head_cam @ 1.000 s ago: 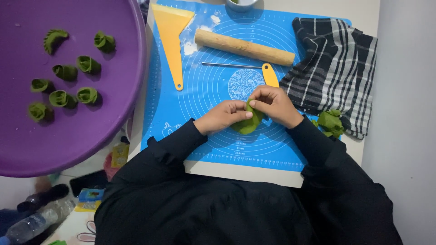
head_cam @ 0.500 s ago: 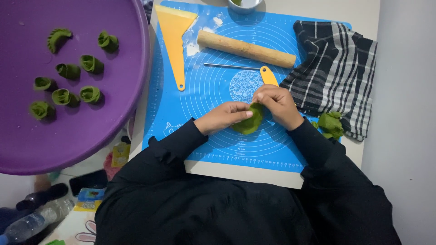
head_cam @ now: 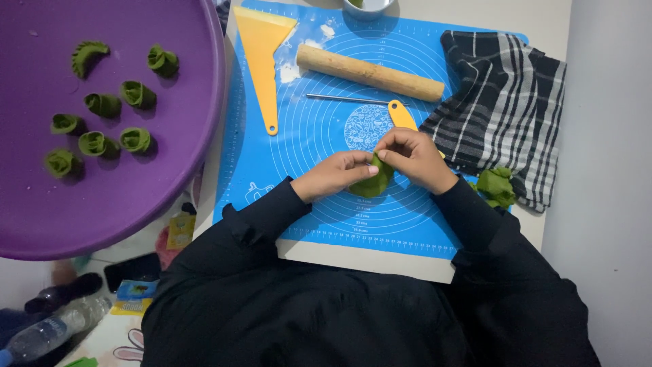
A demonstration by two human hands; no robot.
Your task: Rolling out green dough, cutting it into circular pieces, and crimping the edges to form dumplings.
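Left hand (head_cam: 337, 174) and right hand (head_cam: 413, 158) both pinch closed on 1 soft, folded green dough piece (head_cam: 375, 181).

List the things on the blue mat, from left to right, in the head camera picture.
Yellow scraper → left hand → green dough → right hand → checked cloth.

Bright even light from overhead, soft short shadows, sharp focus, no glare
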